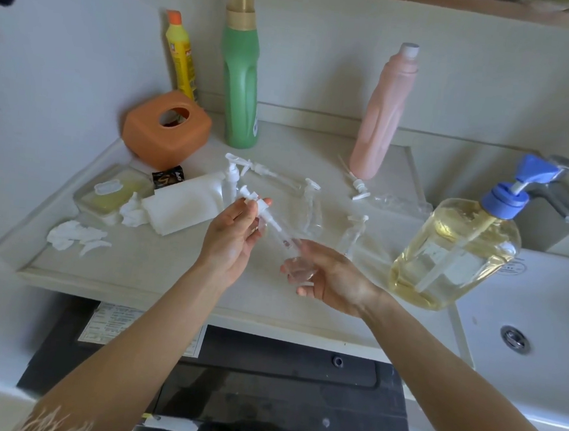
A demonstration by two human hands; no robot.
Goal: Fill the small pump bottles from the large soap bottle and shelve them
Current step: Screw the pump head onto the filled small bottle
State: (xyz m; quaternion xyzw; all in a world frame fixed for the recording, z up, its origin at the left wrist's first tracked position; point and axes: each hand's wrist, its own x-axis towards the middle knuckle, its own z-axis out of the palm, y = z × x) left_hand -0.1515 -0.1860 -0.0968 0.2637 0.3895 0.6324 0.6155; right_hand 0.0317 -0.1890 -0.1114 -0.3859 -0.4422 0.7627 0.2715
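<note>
Nearest, the right hand (330, 281) cradles a small clear pump bottle (297, 268) by its base while the left hand (231, 236) pinches its white pump head (255, 200). Light, slick plastic; grip the body. Beyond stands the heavy large soap bottle (451, 254).

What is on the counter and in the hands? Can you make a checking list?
Surface: pale counter beside a white sink.
Job's things: small clear bottle, tilted; its white pump is partly pulled out. Big soap bottle with blue pump stands upright, holding yellow liquid. Spare pump bottles lie behind.
Clutter: orange tissue box, green bottle, pink bottle, yellow bottle, crumpled tissues.
Hands: left hand pinches the pump; right hand holds the small bottle.
Cables: nothing seen.
Surroundings: tap, white wall.
</note>
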